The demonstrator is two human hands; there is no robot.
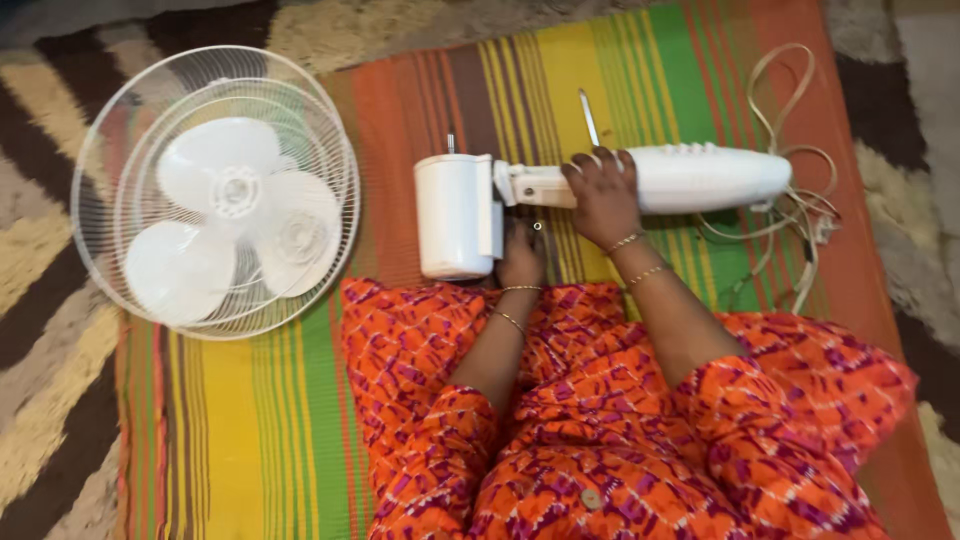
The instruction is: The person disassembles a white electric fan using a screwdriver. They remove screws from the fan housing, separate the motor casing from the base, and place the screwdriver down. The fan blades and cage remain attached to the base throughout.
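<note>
The right hand's fingers (590, 163) curl over the neck of the white fan body (600, 185), at the frame's upper centre on the striped mat (250, 430). The left hand (522, 255) rests below the motor housing (455, 215); I cannot tell its grip. Pressing down firmly should steady the body. Both forearms reach forward from the lap.

A striped mat (260, 420) carries a white fan body (600, 190), fan grilles (215, 190) and its cord (790, 210)
</note>
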